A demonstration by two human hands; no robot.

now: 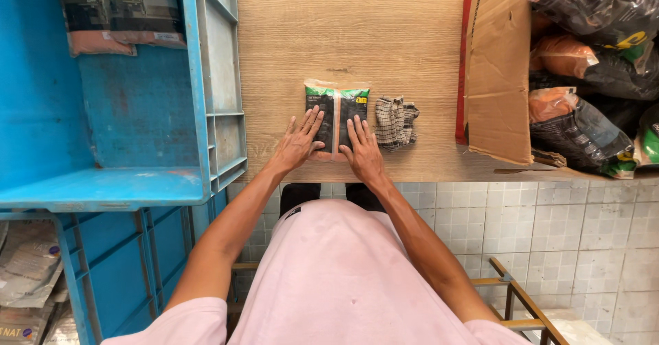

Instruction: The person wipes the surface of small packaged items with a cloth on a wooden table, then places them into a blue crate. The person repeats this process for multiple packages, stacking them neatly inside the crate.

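A flat dark packet (336, 108) with green top corners and an orange lower end lies on the wooden table (357, 29) near its front edge. My left hand (300, 142) rests flat on the packet's left half, fingers spread. My right hand (361, 148) lies flat on its right half, fingers apart. Neither hand grips anything. A crumpled checked cloth (396, 121) sits just right of the packet, close to my right hand.
A large blue plastic crate (137, 105) stands at the left, holding similar packets (117, 8) at its far end. An open cardboard box (498, 77) at the right is filled with several dark and orange packets (590, 63). Below the table edge are a tiled floor and a metal frame (515, 297).
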